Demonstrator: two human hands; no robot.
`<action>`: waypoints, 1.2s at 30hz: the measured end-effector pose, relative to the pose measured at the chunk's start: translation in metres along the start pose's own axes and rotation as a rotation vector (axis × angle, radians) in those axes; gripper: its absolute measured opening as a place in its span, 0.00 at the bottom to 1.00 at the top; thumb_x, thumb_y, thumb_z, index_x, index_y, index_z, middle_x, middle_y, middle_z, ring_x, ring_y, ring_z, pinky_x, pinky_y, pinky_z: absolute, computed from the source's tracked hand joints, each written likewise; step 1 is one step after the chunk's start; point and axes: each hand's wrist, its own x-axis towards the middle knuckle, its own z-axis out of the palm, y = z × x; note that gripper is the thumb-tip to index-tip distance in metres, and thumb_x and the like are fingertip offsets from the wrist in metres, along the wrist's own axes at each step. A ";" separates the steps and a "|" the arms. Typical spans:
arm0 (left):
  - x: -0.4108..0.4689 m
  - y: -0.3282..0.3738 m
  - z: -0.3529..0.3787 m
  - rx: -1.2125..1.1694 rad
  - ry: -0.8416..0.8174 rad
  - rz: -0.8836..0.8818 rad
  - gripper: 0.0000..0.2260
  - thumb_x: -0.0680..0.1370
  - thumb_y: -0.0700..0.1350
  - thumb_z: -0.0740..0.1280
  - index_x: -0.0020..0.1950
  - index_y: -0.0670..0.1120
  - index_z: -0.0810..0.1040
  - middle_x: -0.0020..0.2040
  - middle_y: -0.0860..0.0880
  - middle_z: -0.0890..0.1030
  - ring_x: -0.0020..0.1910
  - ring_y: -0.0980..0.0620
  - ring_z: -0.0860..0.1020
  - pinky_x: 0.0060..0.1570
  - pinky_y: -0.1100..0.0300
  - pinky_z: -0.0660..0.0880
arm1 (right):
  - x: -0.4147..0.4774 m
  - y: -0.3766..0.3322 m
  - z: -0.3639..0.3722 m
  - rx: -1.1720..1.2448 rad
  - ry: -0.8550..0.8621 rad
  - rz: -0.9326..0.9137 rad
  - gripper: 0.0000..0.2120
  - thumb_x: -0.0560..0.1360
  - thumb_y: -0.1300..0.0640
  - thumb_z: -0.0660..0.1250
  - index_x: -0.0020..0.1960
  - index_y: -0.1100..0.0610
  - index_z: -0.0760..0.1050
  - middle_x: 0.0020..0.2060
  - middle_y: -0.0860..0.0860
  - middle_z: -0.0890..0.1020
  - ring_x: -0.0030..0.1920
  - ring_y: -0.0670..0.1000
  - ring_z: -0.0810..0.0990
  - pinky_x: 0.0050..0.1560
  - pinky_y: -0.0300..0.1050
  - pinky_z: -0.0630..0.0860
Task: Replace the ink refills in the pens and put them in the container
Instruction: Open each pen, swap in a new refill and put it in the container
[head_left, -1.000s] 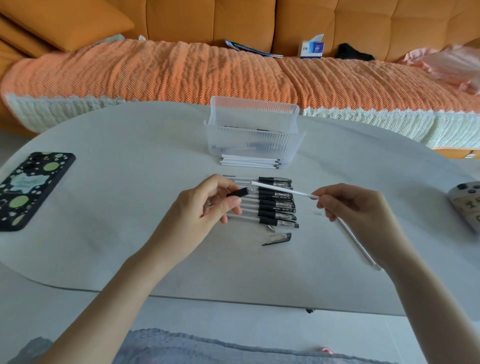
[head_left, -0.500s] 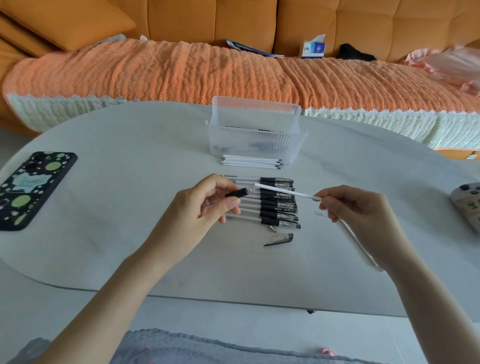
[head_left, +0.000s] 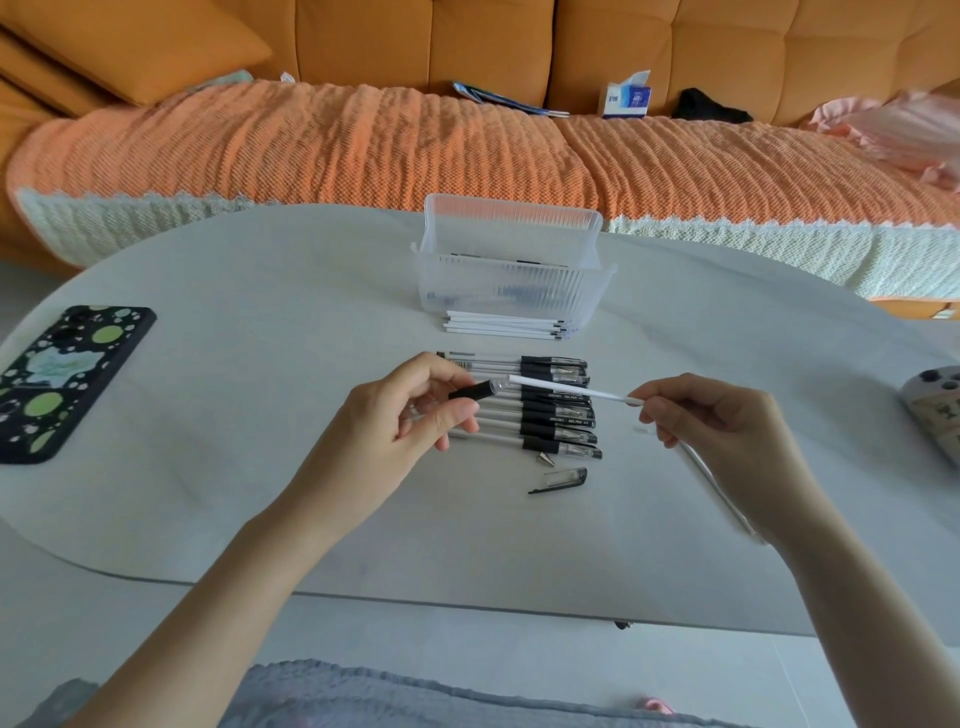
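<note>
Slim white refill (head_left: 566, 388), end at clear barrel (head_left: 474, 389)

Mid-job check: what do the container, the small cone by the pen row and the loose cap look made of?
Container: translucent ribbed plastic, likely; the orange of the blanket shows through its back wall. Cone: looks like metal, silvery and shiny, though plated plastic is possible. Cap: clear glossy plastic with a black end and clip; the table shows through.
</note>
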 end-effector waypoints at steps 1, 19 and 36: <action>0.000 0.000 0.000 0.001 0.001 0.000 0.05 0.76 0.51 0.65 0.49 0.52 0.75 0.40 0.57 0.82 0.33 0.53 0.77 0.40 0.47 0.72 | 0.000 0.000 0.000 0.002 -0.004 0.000 0.09 0.74 0.67 0.65 0.44 0.56 0.81 0.30 0.47 0.79 0.30 0.43 0.72 0.36 0.32 0.71; -0.001 -0.002 -0.003 0.021 0.019 0.018 0.04 0.75 0.50 0.65 0.48 0.54 0.75 0.40 0.57 0.82 0.33 0.51 0.77 0.39 0.45 0.72 | 0.000 -0.001 -0.001 -0.002 0.003 -0.017 0.09 0.75 0.67 0.65 0.44 0.57 0.81 0.30 0.46 0.79 0.30 0.43 0.72 0.36 0.31 0.71; -0.001 -0.002 -0.006 0.197 0.016 0.064 0.06 0.74 0.52 0.70 0.48 0.53 0.77 0.38 0.65 0.80 0.31 0.61 0.74 0.33 0.67 0.69 | 0.000 -0.003 -0.003 -0.174 -0.016 -0.076 0.13 0.73 0.69 0.66 0.42 0.52 0.81 0.34 0.49 0.79 0.31 0.45 0.73 0.37 0.30 0.70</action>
